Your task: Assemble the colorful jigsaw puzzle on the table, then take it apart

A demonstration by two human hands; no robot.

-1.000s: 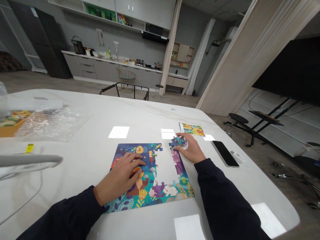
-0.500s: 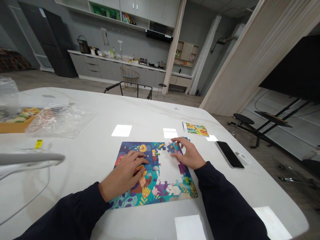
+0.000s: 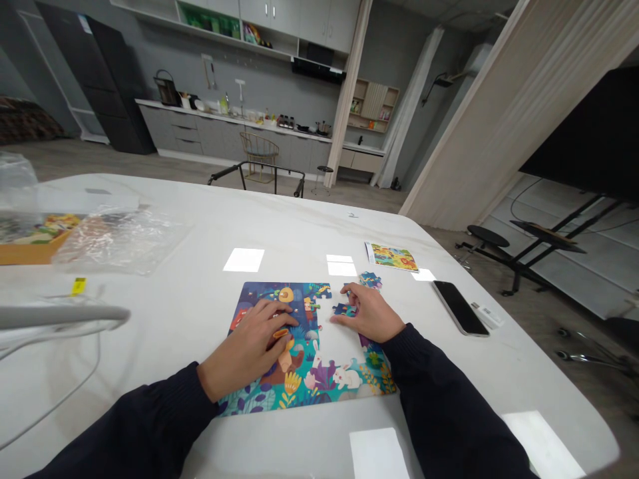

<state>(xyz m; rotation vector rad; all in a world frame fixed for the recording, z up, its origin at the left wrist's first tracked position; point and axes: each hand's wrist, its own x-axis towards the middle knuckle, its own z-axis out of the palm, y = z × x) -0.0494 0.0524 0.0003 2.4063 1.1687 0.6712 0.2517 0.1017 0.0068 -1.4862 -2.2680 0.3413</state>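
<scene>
A colourful jigsaw puzzle with rabbits, flowers and dark blue night scenery lies on the white table, with a gap in its upper right part. My left hand rests on the puzzle's left half, fingers spread loosely and lying flat. Over the gap, my right hand pinches a blue jigsaw piece between thumb and fingers. Part of that piece is hidden by the fingers. Just beyond the right hand lies another blue patch of jigsaw pieces; whether it is one piece or more I cannot tell.
A picture card lies beyond the puzzle. To the right are a phone and a small white item. At left stand an orange box, clear plastic wrapping and a white stand with a cable.
My right hand has moved slightly left and down over the gap, turning the jigsaw piece. The blue patch behind it is now more visible. My left hand has stayed put.
</scene>
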